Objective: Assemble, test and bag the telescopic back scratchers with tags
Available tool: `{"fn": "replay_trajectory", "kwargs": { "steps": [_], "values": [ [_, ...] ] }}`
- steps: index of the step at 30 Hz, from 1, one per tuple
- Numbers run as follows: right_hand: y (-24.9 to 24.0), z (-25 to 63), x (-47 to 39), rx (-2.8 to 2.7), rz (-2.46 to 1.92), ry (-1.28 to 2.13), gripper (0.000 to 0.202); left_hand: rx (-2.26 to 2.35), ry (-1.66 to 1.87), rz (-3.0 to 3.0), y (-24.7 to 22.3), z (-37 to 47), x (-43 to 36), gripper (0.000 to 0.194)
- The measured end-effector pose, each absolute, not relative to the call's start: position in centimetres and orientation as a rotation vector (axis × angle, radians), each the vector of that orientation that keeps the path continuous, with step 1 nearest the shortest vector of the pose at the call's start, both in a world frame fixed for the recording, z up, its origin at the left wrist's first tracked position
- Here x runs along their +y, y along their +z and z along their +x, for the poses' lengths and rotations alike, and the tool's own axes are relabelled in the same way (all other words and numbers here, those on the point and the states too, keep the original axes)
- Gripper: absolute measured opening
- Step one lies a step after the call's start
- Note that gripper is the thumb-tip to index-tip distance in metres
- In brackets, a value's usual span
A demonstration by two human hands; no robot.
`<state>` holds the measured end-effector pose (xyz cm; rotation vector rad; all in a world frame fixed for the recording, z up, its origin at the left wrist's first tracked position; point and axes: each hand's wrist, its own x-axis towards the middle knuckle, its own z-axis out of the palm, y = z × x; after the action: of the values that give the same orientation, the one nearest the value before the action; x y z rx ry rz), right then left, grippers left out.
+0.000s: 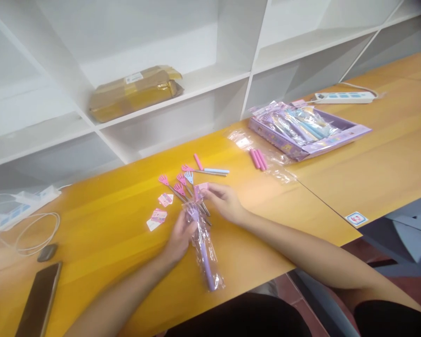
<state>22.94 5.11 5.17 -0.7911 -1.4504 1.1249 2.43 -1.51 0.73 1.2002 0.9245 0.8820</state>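
Note:
My left hand (pixel 181 234) is closed on a purple back scratcher (pixel 206 262) in a clear plastic sleeve, near its hand-shaped head. The handle points down toward the table's front edge. Between thumb and fingers, my right hand (pixel 225 202) pinches a pink card (pixel 199 191) at the sleeve's upper end. Whether the card is still inside the sleeve I cannot tell. Just beyond lie several loose back scratcher rods with pink heads (pixel 163 180) and one with a light blue head (pixel 189 177). Small printed cards (pixel 157 217) rest left of my hands.
A purple box (pixel 340 142) of bagged back scratchers stands at the back right, beside pink handles (pixel 258 159) and empty sleeves (pixel 280 167). Power strips (pixel 344 97) lie at both ends. A phone (pixel 38 299) is front left; a taped parcel (pixel 136 91) sits on the shelf.

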Motion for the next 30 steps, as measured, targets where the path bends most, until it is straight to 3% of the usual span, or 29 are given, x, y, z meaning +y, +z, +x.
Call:
{"fn": "replay_trajectory", "kwargs": {
  "steps": [5,9,14,23,30],
  "values": [
    [5.1,22.6,4.9,-1.451,-0.689,1.320,0.039,0.922,1.139,1.060,0.8,1.8,0.2,0.058],
    [4.9,22.4,4.6,-1.482,-0.711,1.393,0.038,0.954,1.072,1.139,0.6,1.4,0.2,0.036],
    [3.8,22.0,4.9,-1.549,-0.753,1.370,0.039,0.986,0.962,1.107,0.7,1.3,-0.1,0.039],
    [4.6,23.2,5.2,-1.787,-0.749,0.758,0.029,1.039,0.910,0.972,1.3,1.6,-0.1,0.047],
    [5.6,23.7,4.6,-2.031,-0.514,0.748,0.021,0.955,1.001,0.874,1.2,1.9,0.1,0.041]
  ]
}}
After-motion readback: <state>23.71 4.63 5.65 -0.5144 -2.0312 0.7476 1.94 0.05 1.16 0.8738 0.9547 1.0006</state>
